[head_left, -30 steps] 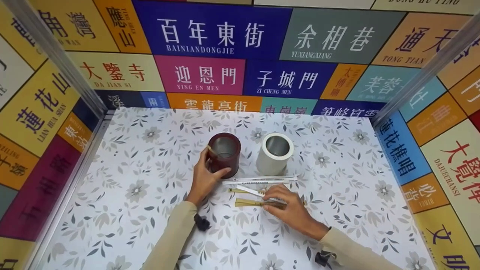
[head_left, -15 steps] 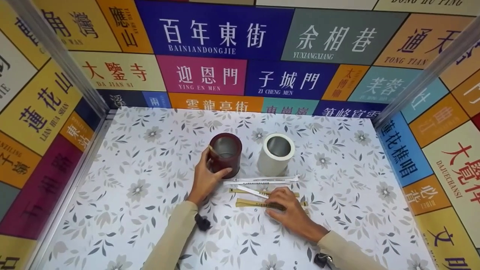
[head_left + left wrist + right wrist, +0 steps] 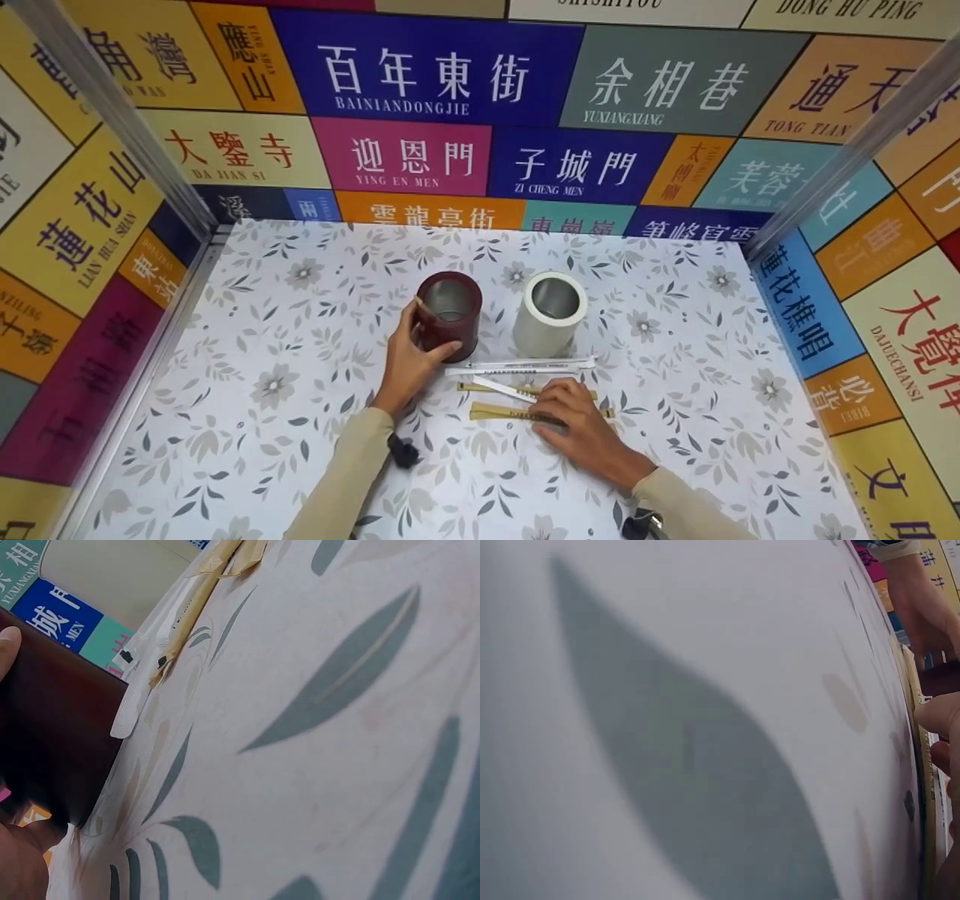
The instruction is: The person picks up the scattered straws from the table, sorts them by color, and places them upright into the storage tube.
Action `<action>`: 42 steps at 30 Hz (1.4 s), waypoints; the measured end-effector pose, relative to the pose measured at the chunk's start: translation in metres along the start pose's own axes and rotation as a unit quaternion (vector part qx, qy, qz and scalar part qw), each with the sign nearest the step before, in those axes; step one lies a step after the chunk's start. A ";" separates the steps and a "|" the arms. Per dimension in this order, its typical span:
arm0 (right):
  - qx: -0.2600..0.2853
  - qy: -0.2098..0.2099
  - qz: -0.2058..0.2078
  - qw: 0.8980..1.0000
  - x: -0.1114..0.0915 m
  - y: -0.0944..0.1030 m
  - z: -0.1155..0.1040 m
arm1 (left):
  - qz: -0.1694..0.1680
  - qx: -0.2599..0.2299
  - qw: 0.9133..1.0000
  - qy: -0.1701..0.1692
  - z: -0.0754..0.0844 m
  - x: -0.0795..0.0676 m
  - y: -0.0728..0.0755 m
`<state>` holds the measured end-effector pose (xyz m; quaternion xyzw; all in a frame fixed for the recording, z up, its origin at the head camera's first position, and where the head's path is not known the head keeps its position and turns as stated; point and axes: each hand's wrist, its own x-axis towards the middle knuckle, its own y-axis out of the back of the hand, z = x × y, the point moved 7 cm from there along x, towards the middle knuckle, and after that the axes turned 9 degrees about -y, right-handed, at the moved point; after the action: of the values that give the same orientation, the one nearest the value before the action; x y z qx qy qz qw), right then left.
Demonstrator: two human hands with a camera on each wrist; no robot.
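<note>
While the maroon canister [image 3: 461,331] is held, its silvery inside [image 3: 451,297] shows

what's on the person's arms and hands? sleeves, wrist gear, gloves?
Plain beige long sleeves on both arms: left sleeve, right sleeve. Small black unit at each wrist: left unit, right unit, the latter with a shiny bit beside it. Left hand and right hand are ungloved. No print visible on the sleeves.
</note>
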<state>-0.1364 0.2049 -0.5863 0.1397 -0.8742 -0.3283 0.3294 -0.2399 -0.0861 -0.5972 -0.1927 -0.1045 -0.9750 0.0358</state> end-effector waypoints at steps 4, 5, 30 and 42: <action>0.003 -0.002 0.006 1.000 -0.002 -0.001 0.002 | 0.005 -0.005 1.000 0.005 0.000 -0.001 -0.001; 0.004 -0.004 0.005 1.000 -0.002 -0.001 0.002 | 0.007 -0.007 1.000 0.007 0.000 0.000 -0.001; 0.010 -0.041 0.032 0.999 0.022 0.015 -0.024 | 0.013 -0.009 1.000 -0.010 -0.001 -0.001 0.006; 0.217 -0.265 -0.013 0.939 0.066 0.051 -0.038 | 0.004 -0.026 1.000 0.003 0.000 0.001 -0.001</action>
<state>-0.1615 0.1944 -0.4984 0.1272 -0.9779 -0.1599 0.0435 -0.2413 -0.0853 -0.5966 -0.1907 -0.0779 -0.9780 0.0345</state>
